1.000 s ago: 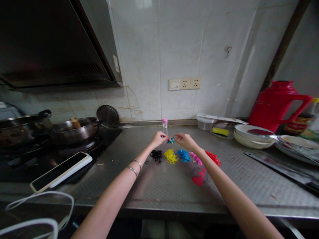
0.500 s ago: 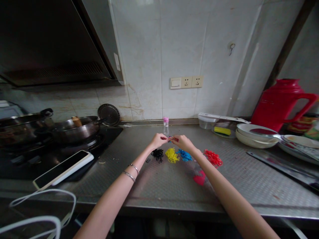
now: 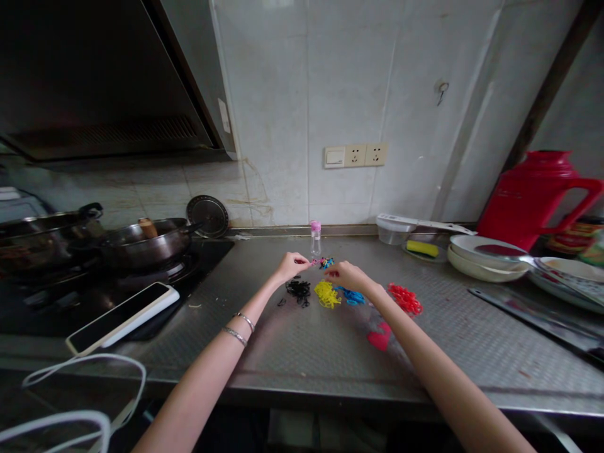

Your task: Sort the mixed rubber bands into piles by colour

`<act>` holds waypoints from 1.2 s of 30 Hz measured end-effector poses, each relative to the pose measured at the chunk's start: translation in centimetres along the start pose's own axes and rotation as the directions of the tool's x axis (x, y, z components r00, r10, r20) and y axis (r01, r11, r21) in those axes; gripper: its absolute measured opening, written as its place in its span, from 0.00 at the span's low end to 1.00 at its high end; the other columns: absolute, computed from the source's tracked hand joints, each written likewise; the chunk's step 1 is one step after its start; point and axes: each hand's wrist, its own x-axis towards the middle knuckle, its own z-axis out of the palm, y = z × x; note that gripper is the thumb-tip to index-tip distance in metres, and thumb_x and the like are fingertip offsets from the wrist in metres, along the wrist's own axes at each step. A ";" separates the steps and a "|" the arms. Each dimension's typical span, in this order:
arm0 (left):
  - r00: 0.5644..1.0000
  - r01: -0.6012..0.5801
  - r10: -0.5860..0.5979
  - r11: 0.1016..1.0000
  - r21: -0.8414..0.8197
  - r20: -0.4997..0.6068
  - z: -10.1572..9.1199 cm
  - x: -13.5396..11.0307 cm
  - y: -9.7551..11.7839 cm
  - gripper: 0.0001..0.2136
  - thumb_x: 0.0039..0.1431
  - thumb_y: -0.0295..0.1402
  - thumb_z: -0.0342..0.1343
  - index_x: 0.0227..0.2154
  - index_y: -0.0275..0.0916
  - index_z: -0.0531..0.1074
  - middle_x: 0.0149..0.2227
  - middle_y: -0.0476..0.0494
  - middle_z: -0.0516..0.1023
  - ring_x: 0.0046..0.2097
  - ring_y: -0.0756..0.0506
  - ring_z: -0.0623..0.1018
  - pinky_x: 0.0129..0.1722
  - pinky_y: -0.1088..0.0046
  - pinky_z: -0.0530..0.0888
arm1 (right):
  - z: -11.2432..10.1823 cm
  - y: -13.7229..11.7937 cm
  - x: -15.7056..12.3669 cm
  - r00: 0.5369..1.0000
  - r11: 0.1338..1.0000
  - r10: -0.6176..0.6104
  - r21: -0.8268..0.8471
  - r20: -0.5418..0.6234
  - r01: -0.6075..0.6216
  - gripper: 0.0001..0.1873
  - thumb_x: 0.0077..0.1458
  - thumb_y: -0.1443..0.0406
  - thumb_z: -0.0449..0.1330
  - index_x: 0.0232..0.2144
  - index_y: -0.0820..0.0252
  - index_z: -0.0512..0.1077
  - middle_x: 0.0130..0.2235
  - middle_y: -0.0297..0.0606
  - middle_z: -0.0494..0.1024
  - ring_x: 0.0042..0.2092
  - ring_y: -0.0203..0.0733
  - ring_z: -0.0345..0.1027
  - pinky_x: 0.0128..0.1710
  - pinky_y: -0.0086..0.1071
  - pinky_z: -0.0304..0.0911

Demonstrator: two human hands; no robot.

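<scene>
My left hand [image 3: 289,266] pinches a small mixed clump of coloured rubber bands [image 3: 323,262] above the steel counter [image 3: 306,340]. My right hand [image 3: 348,274] is closed in a pinch just to the right of that clump; what its fingertips hold is too small to tell. Below my hands lie sorted piles of bands: black [image 3: 299,289], yellow [image 3: 325,293], blue [image 3: 352,296] and red [image 3: 404,299]. A clear bag with a red part [image 3: 379,338] lies under my right forearm. A small clear bottle with a pink cap [image 3: 315,238] stands behind the hands.
A phone [image 3: 123,316] lies at the hob's edge, with a white cable [image 3: 80,390] at the front left. Pans [image 3: 141,242] sit on the stove. Right side holds a red thermos [image 3: 533,198], stacked plates [image 3: 486,258], a container with a yellow sponge [image 3: 419,247] and a knife [image 3: 538,318].
My hands have drawn slightly apart, and the mixed clump now shows between them. The view shifted a little.
</scene>
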 end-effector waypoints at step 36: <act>0.983 0.157 -0.149 0.985 -0.074 0.108 -2.4 -1.5 0.2 0.09 0.46 0.32 0.55 0.28 0.32 0.76 0.28 0.43 0.78 0.31 0.49 0.74 0.33 0.75 0.69 | -2.1 8.5 -6.2 0.982 0.982 0.188 -0.001 -0.031 -0.188 0.14 0.49 0.60 0.53 0.33 0.60 0.76 0.30 0.41 0.78 0.32 0.40 0.70 0.30 0.26 0.59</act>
